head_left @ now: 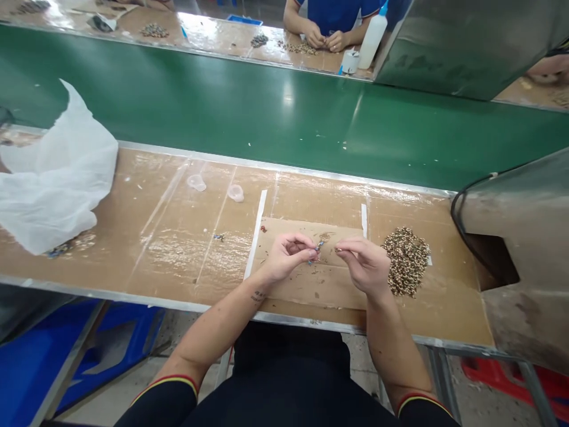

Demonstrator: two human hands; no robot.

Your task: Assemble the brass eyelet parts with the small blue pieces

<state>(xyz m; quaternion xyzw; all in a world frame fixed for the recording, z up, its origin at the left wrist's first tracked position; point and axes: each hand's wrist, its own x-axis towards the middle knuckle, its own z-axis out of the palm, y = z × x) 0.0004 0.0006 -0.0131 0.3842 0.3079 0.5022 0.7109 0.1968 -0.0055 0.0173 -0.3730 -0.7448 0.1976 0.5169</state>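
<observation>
A worker in dark short sleeves sits or stands at a table [448, 314], hands over a sheet of cardboard [311, 290], a small part in each. The left hand [287, 258], above the middle of the cardboard, pinches a blue piece [319, 245] between thumb and fingertips; the right hand [368, 264], above the cardboard's right edge, has thumb and forefinger pressed on a tiny bit [338, 249], mostly hidden. The two parts face each other across a narrow gap over the cardboard, the blue piece left of the bit. Its long axis appears to slant away from the worker and rightward, though it is too small to be sure. A pile [406, 261] of gold-and-dark bits lies just right of the cardboard, the right hand much the nearer to it.

Two clear cups [197, 182] sit left of the cardboard, toward its far side; whether they hold anything cannot be told. Well beyond the cardboard, across a green belt [222, 112], a bottle [372, 41] appears to contain pale liquid, beside a white tub [350, 61] whose inside is not visible. Nearby, a co-worker's hands [326, 41] meet over more bits, their grip unclear.
</observation>
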